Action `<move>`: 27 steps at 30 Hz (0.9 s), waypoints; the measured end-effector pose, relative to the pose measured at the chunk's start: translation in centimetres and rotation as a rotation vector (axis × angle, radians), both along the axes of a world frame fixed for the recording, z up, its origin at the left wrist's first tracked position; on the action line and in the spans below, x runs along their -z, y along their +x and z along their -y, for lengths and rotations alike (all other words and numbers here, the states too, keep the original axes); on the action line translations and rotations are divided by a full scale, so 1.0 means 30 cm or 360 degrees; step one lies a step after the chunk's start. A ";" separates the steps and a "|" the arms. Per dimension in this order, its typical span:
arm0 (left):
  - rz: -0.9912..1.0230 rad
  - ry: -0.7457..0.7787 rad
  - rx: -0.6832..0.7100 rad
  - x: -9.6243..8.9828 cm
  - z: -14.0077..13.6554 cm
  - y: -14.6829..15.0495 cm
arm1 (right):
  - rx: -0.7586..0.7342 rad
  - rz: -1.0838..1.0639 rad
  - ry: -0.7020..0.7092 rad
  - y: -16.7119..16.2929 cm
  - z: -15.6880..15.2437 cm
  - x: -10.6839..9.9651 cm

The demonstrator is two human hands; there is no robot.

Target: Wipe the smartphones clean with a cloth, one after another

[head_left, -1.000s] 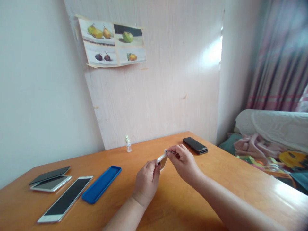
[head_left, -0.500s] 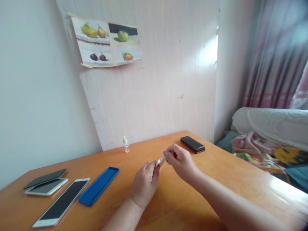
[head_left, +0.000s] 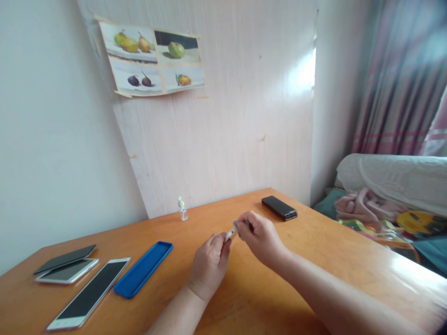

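My left hand (head_left: 208, 260) is closed on a thin white phone (head_left: 230, 233), held edge-on above the table. A small dark hole shows in the phone's narrow end. My right hand (head_left: 260, 235) is pinched round a small pale grey cloth (head_left: 236, 226), which touches the phone's far end. Most of the cloth is hidden by the fingers. The phone's faces cannot be seen from here.
On the wooden table (head_left: 272, 288), a blue phone case (head_left: 143, 270), a white phone with dark screen (head_left: 92, 293), and a white-edged device (head_left: 68, 272) under a dark cover (head_left: 66, 259) lie left. A spray bottle (head_left: 182, 210) stands behind; a black phone-like stack (head_left: 279, 207) lies back right.
My right hand and the cloth have shifted slightly left and down along the phone's end. My left hand keeps its hold nearly in place. The view has moved a little.
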State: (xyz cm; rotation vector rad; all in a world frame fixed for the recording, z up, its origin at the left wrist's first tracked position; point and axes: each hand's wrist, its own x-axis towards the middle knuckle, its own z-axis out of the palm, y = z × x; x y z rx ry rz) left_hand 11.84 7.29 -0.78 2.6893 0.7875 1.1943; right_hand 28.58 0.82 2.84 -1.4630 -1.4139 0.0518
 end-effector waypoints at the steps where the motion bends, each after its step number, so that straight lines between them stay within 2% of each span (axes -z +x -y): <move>1: -0.0011 0.0011 0.0012 0.001 0.000 -0.001 | -0.0061 0.0034 0.0002 -0.018 0.010 0.001; 5: -0.0015 0.0035 0.0051 0.003 -0.004 -0.003 | -0.0186 0.0033 -0.0006 -0.032 0.016 0.004; 11: 0.0014 0.0103 -0.0035 0.007 -0.009 0.000 | 0.0039 -0.0088 0.0053 0.029 -0.018 0.010; 18: -0.0049 0.0098 0.0038 0.009 -0.008 -0.007 | -0.0178 0.0118 0.0060 -0.043 0.024 0.021; 24: -0.0025 0.0073 -0.0019 0.006 -0.010 -0.002 | 0.0058 -0.0046 0.0065 0.028 -0.015 0.020; 27: -0.0044 0.0071 0.0007 0.008 -0.010 -0.006 | -0.0006 0.0063 0.0070 -0.007 0.003 0.024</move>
